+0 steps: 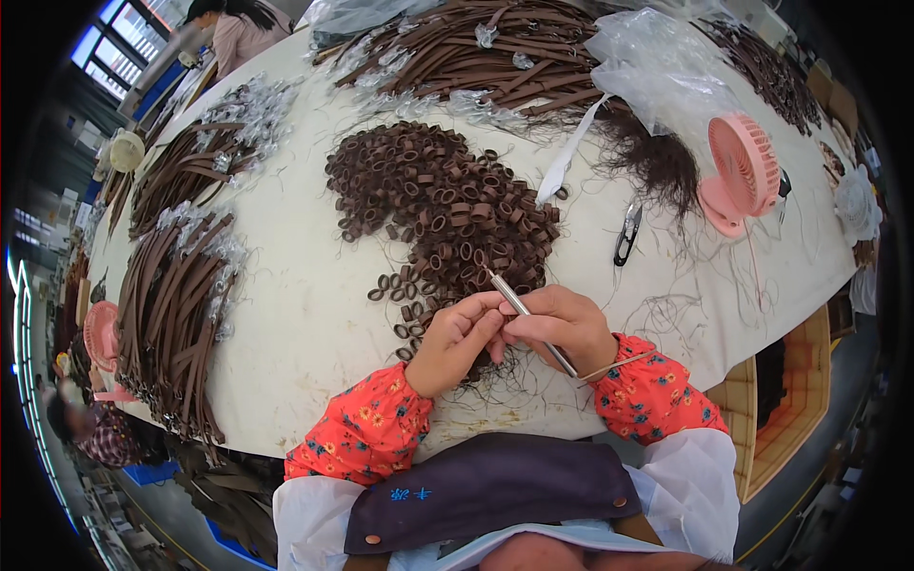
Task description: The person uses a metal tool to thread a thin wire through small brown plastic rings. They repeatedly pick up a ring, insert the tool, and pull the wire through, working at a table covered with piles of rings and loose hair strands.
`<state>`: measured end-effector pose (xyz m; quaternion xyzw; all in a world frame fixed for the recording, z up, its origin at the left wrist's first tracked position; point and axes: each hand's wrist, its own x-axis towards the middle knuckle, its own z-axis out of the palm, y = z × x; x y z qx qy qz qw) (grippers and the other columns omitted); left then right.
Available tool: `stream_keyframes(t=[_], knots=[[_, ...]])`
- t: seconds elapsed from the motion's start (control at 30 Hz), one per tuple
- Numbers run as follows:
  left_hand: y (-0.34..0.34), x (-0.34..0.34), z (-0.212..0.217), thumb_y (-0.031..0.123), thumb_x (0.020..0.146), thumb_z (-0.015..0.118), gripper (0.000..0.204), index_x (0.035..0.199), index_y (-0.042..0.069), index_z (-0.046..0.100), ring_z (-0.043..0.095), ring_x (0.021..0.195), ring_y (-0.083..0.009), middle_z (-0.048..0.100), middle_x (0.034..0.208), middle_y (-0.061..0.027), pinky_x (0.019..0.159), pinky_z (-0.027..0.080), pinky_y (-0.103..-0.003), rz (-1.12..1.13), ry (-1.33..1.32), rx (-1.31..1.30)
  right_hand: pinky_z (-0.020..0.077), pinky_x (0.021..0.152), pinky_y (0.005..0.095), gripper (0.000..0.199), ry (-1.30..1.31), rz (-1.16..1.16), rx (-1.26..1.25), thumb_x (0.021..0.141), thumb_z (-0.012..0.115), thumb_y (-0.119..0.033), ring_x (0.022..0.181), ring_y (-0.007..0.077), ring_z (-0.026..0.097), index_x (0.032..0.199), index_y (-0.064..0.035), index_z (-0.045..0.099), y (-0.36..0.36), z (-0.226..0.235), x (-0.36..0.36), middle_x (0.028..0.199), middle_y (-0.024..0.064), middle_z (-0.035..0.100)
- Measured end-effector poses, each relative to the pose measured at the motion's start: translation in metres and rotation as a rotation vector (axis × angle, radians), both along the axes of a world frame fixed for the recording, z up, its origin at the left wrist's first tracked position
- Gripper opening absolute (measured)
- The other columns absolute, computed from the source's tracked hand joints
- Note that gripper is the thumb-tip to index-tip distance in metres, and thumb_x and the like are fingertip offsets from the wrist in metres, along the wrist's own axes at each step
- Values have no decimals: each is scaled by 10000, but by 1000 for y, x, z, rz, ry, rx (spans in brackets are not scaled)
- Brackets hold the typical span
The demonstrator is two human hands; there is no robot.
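Observation:
Both of my hands meet in front of a big heap of small brown strap loops (466, 214). My right hand (571, 333) is closed round a slim silver pen-shaped tool (511, 295), its pointed tip slanting up and left over the heap's near edge. The fingers of my left hand (461, 341) are pinched together right beside the right fingertips; whatever lies between them is hidden. A few loose loops (405, 285) lie just beyond the left hand. Dark thread ends (495, 381) are scattered under my wrists.
Brown straps (176, 314) with clear plastic wrapping lie along the left, and more straps (476, 52) at the far side. Black thread snips (627, 234), a white strip (571, 157), a thread tangle (657, 157) and a pink fan (738, 171) are right. One person (243, 38) sits far left.

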<state>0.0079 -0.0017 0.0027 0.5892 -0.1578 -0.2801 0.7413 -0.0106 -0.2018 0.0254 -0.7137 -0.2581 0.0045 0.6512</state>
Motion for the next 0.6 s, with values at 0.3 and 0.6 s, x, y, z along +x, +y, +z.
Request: stream_keyframes(t=[0.3, 0.6], knots=[[1, 2, 5, 75, 954, 534, 199, 1125, -19, 575, 557, 685, -68, 648, 890, -56, 639, 474, -205, 75, 86, -78, 522, 657, 273, 297, -359, -200, -114, 778, 684, 43, 784, 187, 652, 1047, -57, 607, 7, -20, 2, 937, 109, 655], [2, -2, 2, 40, 935, 547, 212, 1138, -20, 534, 628, 838, -132, 641, 991, -97, 715, 500, -245, 127, -63, -84, 514, 662, 251, 207, -127, -241, 26, 830, 661, 15, 757, 131, 650, 1015, -50, 593, 5, -25, 3, 919, 90, 661]])
